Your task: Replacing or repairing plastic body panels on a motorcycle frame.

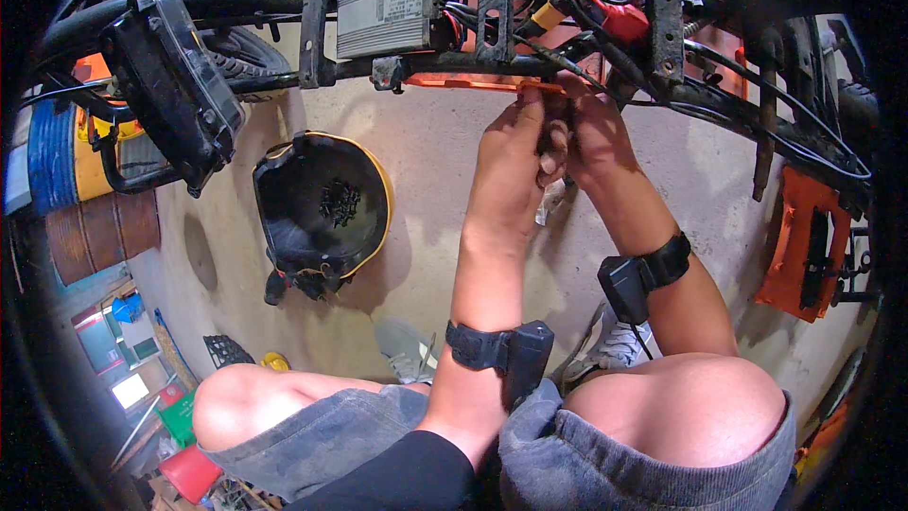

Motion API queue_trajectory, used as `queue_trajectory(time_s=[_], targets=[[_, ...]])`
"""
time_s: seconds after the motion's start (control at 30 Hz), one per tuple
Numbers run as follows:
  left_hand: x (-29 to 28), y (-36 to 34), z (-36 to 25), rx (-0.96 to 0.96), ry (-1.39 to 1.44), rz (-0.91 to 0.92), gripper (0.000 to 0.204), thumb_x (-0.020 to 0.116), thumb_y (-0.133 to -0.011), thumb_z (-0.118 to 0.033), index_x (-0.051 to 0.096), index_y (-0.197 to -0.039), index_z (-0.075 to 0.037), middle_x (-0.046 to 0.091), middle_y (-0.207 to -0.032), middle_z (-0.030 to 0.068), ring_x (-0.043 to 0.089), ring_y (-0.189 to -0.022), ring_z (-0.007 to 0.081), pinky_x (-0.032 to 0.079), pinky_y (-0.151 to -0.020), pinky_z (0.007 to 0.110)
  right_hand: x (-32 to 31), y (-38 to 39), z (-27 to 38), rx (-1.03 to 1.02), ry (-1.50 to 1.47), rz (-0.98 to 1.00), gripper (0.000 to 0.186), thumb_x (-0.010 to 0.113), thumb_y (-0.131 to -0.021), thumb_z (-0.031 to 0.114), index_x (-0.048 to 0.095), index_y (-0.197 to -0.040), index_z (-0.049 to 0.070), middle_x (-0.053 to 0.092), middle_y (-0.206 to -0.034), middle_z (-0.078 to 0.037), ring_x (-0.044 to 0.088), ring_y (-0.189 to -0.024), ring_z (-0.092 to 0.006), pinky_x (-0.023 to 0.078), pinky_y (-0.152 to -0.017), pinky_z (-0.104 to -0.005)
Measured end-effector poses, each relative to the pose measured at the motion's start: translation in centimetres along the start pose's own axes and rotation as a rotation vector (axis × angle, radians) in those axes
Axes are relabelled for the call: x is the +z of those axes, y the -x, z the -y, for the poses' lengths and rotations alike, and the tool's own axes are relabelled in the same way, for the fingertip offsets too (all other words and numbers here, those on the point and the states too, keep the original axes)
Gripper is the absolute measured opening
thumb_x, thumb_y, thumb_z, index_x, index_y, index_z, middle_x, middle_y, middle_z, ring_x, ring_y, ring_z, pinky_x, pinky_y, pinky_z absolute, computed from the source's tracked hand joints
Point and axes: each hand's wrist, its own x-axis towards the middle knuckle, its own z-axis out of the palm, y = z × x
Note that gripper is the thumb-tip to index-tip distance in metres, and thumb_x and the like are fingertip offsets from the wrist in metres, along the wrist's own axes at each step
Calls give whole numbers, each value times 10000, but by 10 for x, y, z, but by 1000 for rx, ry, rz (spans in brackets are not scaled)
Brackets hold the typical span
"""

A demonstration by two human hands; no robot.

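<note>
Both my hands are close together under a dark tubular vehicle frame [378, 66]. My left hand [518, 142] is closed, its thumb against the right end of a long orange panel [463, 82]. Its dirt-stained fingers are curled, and a piece of clear plastic [549, 202] sticks out below them. My right hand [598, 132] meets it from the right, fingers bent in near the panel's end. Its fingertips are partly hidden, and whatever it grips does not show. Black devices are strapped round both forearms.
A finned metal control box [388, 17], loose cables and a red connector [621, 19] fill the frame above. An upturned helmet-like black bowl with a yellow rim [386, 194] holds small black fasteners [339, 202]. A black light unit [170, 85] hangs left; an orange part [799, 241] lies right.
</note>
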Motion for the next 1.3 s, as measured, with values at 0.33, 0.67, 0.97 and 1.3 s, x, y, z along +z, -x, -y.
queue_trajectory(time_s=[0.33, 0.67, 0.97, 1.3], targets=[[-5, -3, 4, 85, -118, -36, 200, 529, -922, -288, 537, -913, -88, 493, -686, -27, 413, -506, 69, 333, -470, 212, 9, 5, -1, -20, -7, 91, 237, 511, -912, 203, 573, -1016, 0, 616, -724, -70, 571, -520, -154, 460, -421, -274], [-6, -3, 5, 214, -134, -47, 229, 545, -916, -296, 547, -984, -77, 503, -702, -29, 407, -523, 52, 317, -463, 201, 27, -1, -4, -113, -30, -291, 219, 519, -913, 207, 577, -1017, 23, 615, -742, -65, 530, -511, -128, 432, -434, -256], [1, -3, 5, 160, -217, -88, 221, 570, -899, -275, 564, -968, -65, 509, -694, -30, 390, -505, 44, 317, -459, 197, 13, -5, -8, -111, 41, -211, 226, 514, -914, 198, 572, -1025, 10, 637, -845, -82, 589, -658, -125, 489, -574, -249], [-9, -2, 5, 148, -20, 7, 204, 541, -916, -275, 539, -970, -79, 443, -616, -44, 366, -485, 49, 278, -430, 200, 19, -1, -3, -64, -62, -20, 217, 506, -919, 186, 585, -1028, 17, 640, -845, -78, 605, -681, -134, 506, -629, -250]])
